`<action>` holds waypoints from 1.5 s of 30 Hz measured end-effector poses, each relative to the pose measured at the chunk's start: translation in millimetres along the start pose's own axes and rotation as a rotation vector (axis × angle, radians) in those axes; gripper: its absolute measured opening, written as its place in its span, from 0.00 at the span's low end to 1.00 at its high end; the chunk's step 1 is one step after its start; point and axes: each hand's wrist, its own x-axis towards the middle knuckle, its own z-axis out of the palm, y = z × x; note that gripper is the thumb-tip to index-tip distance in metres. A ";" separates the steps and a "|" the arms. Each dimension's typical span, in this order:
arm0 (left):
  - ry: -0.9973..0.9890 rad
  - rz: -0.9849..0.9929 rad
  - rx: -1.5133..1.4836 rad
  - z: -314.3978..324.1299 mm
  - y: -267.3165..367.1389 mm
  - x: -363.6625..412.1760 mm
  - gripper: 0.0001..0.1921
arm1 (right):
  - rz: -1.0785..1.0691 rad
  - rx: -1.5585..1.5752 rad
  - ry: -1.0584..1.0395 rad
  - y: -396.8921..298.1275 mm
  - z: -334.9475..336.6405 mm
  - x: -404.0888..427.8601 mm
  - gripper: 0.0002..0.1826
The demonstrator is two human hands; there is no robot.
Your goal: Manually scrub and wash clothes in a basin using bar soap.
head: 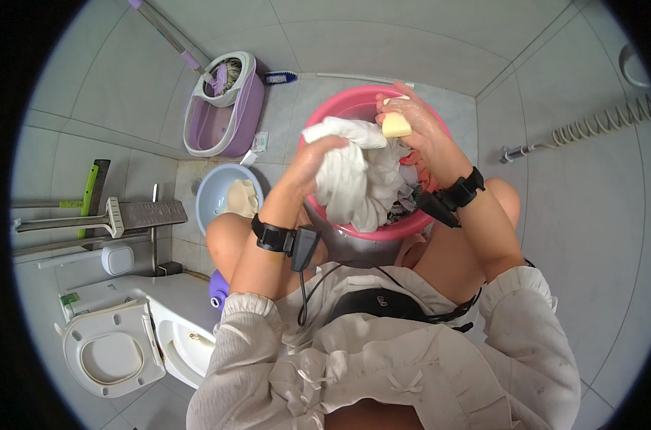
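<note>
A pink plastic basin (379, 92) stands on the floor before my knees, heaped with wet laundry. My left hand (313, 164) grips a bunched white cloth (347, 177) at the basin's left side, and part of it drapes down over the near rim. In my right hand (419, 121) is a pale yellow bar of soap (397, 124), held above the cloth near the far right of the basin. Under my right wrist lie coral-red fabric (426, 174) and dark patterned fabric (400, 211), partly covered by the white cloth.
To the left, a light blue basin (204, 188) holds a cream cloth (241, 198). Behind it stands a purple mop bucket (250, 121); a blue scrub brush (280, 78) lies by the wall. Squeegees and a flat mop (148, 214) hang above the toilet (113, 355). A coiled hose (599, 121) is at right.
</note>
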 end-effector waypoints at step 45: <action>0.253 1.203 1.173 47.2 -38.8 22.5 0.10 | 0.011 0.175 0.279 48.6 20.2 -8.8 0.16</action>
